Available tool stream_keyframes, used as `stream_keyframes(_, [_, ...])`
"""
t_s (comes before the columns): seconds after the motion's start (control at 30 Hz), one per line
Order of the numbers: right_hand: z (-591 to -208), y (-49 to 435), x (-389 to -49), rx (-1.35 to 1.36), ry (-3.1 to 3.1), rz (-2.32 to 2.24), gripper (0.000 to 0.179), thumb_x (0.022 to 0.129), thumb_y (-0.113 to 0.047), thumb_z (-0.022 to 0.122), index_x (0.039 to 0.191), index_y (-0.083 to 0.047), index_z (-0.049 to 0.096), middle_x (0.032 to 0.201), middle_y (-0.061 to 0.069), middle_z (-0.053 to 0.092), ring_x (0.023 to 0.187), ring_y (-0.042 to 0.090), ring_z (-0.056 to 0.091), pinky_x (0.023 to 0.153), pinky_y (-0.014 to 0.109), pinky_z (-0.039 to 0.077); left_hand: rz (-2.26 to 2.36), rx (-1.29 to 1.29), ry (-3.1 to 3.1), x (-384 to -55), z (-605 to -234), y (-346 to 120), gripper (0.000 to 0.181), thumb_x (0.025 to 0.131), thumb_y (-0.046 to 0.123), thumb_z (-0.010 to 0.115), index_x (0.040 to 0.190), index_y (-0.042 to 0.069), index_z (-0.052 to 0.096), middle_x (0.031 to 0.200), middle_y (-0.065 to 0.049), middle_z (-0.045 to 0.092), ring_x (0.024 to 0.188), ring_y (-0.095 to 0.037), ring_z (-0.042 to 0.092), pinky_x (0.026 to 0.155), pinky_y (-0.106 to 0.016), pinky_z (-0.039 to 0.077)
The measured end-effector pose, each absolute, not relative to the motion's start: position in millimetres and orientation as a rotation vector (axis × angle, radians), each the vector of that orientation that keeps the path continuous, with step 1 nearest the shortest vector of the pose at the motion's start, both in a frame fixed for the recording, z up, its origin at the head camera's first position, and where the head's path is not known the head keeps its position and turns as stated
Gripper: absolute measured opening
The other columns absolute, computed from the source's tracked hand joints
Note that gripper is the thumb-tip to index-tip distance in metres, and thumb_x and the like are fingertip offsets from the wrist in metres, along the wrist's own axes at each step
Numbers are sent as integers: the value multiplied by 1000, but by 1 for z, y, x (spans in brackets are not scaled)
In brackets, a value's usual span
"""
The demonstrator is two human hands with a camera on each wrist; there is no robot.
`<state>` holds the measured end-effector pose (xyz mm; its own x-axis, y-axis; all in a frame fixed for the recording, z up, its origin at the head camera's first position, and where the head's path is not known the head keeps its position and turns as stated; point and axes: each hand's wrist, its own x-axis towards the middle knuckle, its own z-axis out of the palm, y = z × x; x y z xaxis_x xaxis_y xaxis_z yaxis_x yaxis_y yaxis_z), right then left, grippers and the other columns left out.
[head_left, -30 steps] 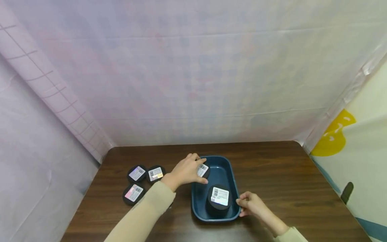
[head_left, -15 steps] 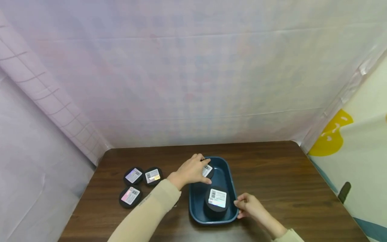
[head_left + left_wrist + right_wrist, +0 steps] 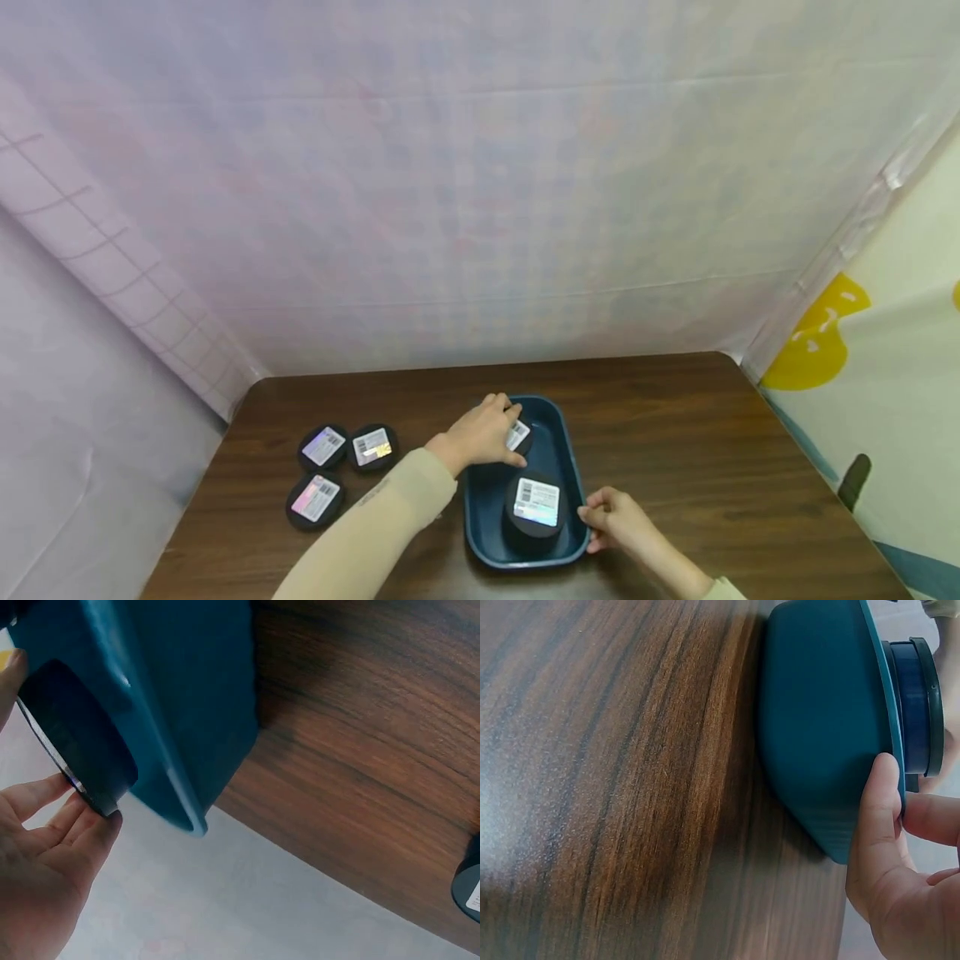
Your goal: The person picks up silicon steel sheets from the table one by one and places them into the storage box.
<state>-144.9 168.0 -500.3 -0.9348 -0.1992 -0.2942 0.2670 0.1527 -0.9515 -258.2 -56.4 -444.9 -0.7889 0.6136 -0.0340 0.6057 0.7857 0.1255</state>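
A dark blue rectangular tray point(image 3: 553, 458) stands on the wooden table. Over its far left part, my left hand point(image 3: 476, 435) grips a round black container point(image 3: 519, 435) with a white barcode label. In the left wrist view, thumb and fingers span that container point(image 3: 82, 742) beside the tray's wall, its label side facing the palm. Another labelled black round container point(image 3: 534, 508) stands taller at the tray's near end. My right hand point(image 3: 617, 527) pinches the tray's near right rim; the right wrist view shows thumb and forefinger astride the rim point(image 3: 897, 742).
To the left of the tray lie three similar black round containers, a back left one point(image 3: 323, 448), a back right one point(image 3: 373, 448) and a front one point(image 3: 315, 501). A pale cloth wall point(image 3: 480, 208) rises behind the table point(image 3: 675, 442).
The left hand and its container have shifted slightly rightward relative to the tray. The right hand keeps its pinch on the rim. The whole head view has drifted a little.
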Motion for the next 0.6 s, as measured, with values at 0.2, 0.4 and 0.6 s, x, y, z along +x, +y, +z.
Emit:
stream_keyframes(0.2, [-502, 168, -144, 80, 2104, -1817, 21, 88, -1, 56, 95, 14, 44, 61, 4, 47, 49, 12, 52, 49, 28, 53, 53, 1055, 2904, -259, -453, -54, 88, 68, 57, 74, 134, 5, 49, 124, -10, 51, 109, -20, 50, 86, -29, 48])
stream_keyframes(0.4, [-499, 168, -145, 102, 2113, -1806, 21, 88, -2, 57, 96, 14, 45, 63, 4, 48, 49, 12, 53, 50, 29, 54, 9, 1082, 2866, -262, -461, -48, 85, 71, 54, 73, 133, 3, 48, 124, -11, 51, 105, -19, 50, 86, -27, 48])
stream_keyframes(0.6, [-496, 168, -145, 99, 2107, -1809, 21, 87, -2, 57, 95, 13, 45, 64, 4, 48, 49, 12, 53, 50, 28, 54, -168, 1194, 2836, -263, -472, -44, 79, 73, 50, 73, 131, 2, 50, 120, -10, 54, 103, -19, 51, 88, -25, 47])
